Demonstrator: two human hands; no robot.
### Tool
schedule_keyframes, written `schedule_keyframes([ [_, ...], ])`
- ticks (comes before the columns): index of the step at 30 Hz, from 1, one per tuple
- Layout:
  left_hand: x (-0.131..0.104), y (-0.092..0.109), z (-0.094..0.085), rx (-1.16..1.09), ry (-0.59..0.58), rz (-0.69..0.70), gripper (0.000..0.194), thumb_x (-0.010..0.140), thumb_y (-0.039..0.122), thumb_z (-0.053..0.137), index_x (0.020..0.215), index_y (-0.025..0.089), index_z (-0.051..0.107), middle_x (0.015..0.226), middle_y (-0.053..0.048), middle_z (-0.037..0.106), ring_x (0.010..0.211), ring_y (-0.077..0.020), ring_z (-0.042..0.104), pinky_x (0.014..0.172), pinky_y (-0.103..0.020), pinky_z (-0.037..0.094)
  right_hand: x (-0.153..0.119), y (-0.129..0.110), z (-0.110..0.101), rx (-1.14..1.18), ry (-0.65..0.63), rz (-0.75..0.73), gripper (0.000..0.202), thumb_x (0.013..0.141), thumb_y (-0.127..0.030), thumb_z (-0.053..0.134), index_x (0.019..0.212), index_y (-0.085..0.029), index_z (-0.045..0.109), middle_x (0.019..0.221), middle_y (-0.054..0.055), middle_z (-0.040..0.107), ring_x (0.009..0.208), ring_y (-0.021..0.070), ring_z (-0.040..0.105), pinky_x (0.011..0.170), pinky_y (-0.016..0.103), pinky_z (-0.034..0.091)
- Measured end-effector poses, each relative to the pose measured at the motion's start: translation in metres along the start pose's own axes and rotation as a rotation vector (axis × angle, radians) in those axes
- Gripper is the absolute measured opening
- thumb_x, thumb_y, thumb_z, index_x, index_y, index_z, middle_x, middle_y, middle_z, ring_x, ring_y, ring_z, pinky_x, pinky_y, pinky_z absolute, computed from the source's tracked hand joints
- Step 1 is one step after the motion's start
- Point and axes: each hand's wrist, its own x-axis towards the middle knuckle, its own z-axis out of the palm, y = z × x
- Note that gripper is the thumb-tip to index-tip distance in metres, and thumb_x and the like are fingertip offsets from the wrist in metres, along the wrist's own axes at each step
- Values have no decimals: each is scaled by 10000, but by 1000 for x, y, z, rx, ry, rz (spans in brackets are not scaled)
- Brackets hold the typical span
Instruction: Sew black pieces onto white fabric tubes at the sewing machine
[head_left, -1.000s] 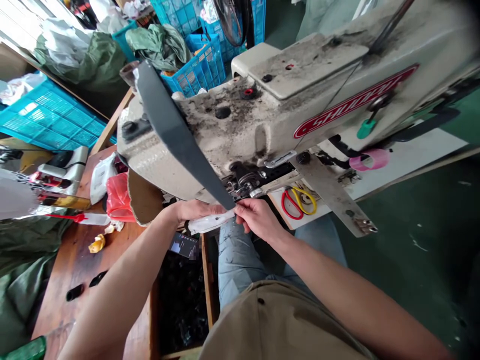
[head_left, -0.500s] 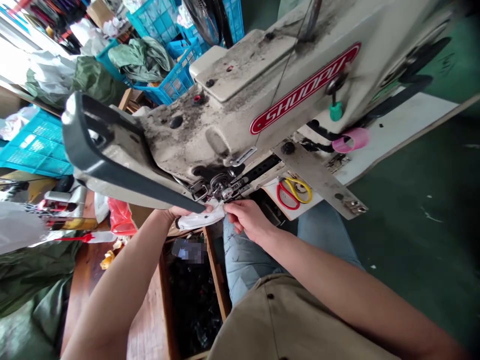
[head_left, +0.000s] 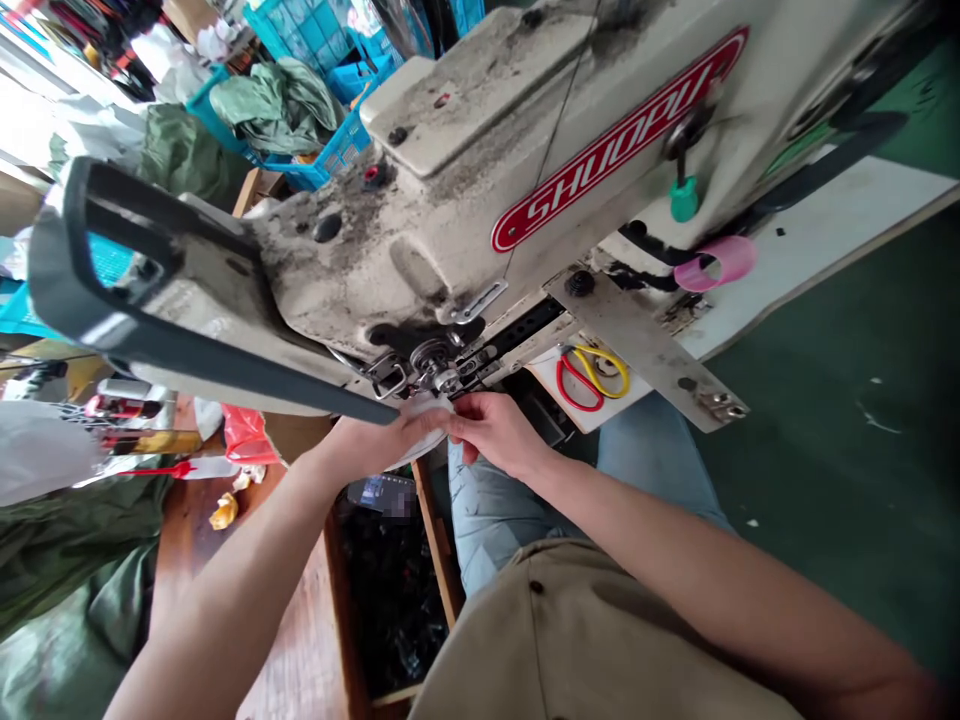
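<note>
The left hand holds a white piece, thumb on top, other fingers mostly hidden, just below the stitching end of a sewing machine; the right hand, near scissors, pinches the piece's right end. Positioning appears the step in hand; next likely calls for steady, aligned fingers.

Sewing machine: metal, painted, roughened by grime | scissors by edge of white board: handles coated in glossy plastic | tabletop: varnished wood | white piece: smooth, material unclear
</note>
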Motion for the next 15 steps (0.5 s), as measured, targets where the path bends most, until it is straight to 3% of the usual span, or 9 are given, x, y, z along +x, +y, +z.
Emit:
schedule_keyframes([
  [8,10,-27,18,-56,3,27,572,902,656,496,1184,184,653,1074,-113,744,1036,-289,683,1016,-428,521,-5,-4,1,-240,80,-38,211,858,-379,662,809,-174,670,639,-20,648,406,99,565,367,182,391],
  [15,4,-7,14,-89,-44,82,504,982,566,384,1046,148,657,958,-109,720,866,-236,681,847,-350,554,-6,-5,-5,-401,87,-137,252,905,-370,585,810,-169,704,632,-10,668,407,84,509,424,193,393],
])
